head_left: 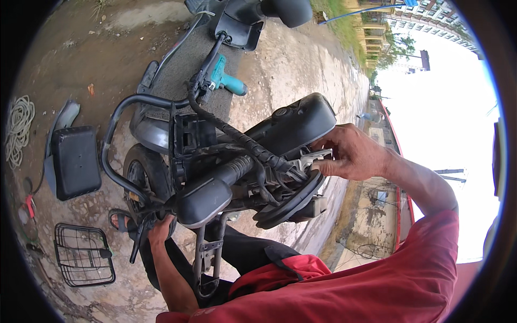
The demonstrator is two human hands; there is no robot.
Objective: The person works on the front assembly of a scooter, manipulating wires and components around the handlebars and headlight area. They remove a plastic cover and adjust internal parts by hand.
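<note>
The right hand [353, 154] pinches a silver bracket [316, 155] on the partly dismantled scooter [191, 134] in front of the person, thumb and fingers narrowed around it. The left hand [159, 230] is beside the scooter's black lever [138, 242]; its fingers are hidden, so I cannot tell its hold. Between the 2 hands, wrapped cables [242, 140] and 2 black housings [210, 204] crowd the way. Left of the scooter lie 1 wire basket [83, 253], 1 black box [78, 164] and 1 coiled rope [20, 126]; past its frame, 1 teal drill [232, 84]. Cracked concrete [301, 59] spreads around it; far to its right stand a wall [371, 231] and a tall building [431, 21].
</note>
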